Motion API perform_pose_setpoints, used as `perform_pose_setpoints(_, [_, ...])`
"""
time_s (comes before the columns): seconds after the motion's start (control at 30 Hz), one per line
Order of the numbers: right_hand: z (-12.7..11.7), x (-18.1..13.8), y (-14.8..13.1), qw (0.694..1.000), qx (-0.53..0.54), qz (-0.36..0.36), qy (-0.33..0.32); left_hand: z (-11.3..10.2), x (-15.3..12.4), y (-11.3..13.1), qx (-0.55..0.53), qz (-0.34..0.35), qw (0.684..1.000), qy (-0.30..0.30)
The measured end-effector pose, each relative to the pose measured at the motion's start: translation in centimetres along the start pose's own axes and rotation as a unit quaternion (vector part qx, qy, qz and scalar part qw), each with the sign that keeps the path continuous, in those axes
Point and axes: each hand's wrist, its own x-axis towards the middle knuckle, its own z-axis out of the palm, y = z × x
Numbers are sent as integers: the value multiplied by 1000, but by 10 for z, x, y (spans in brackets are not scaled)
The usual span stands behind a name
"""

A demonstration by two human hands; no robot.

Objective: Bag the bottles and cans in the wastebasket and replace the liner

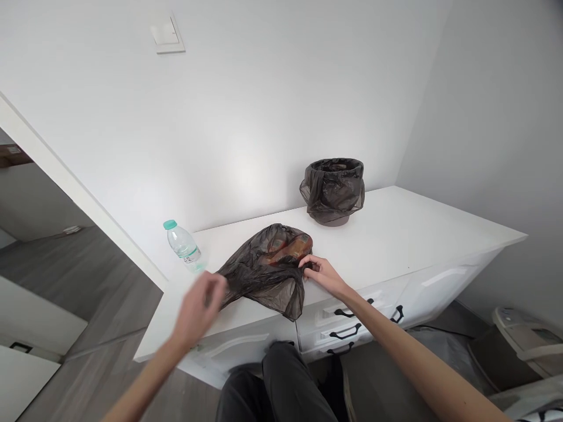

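Right hand (323, 274) pinches dark bag (268, 266); left hand (197, 310) blurred, grip unclear. Bottle (182, 243) label unreadable.

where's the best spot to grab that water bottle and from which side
Probably around the bottle's clear body just under the teal cap, coming from the near left. It stands tilted in this view by the wall at the back left of the counter; the bag crowds its right side, while the left hand is nearest.
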Motion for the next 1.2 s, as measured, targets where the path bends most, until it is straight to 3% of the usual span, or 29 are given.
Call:
perform_pose_setpoints(0.07, [-1,0,2,1000,7,-2,3,18,-39,-12,83,120,975,-168])
perform_pose_setpoints(0.13, [-2,0,5,1000,11,-2,5,33,-58,-29,159,179,939,-246])
perform_pose_setpoints(0.23, [-4,0,7,1000,14,4,7,48,-49,-56,306,206,906,-208])
perform_pose_setpoints(0.37, [-4,2,7,1000,15,3,10,60,-5,-73,449,202,861,-131])
perform_pose_setpoints(0.43, [-3,2,6,1000,16,0,12,66,11,-73,476,203,846,-129])
perform_pose_setpoints(0.6, [-3,3,3,1000,21,3,18,75,31,-72,604,169,764,-151])
perform_pose_setpoints(0.9, [-3,2,-2,1000,18,3,16,69,51,-79,612,146,754,-190])
perform_pose_setpoints(1.2, [-1,1,-5,999,29,10,22,27,44,-59,585,181,773,-166])
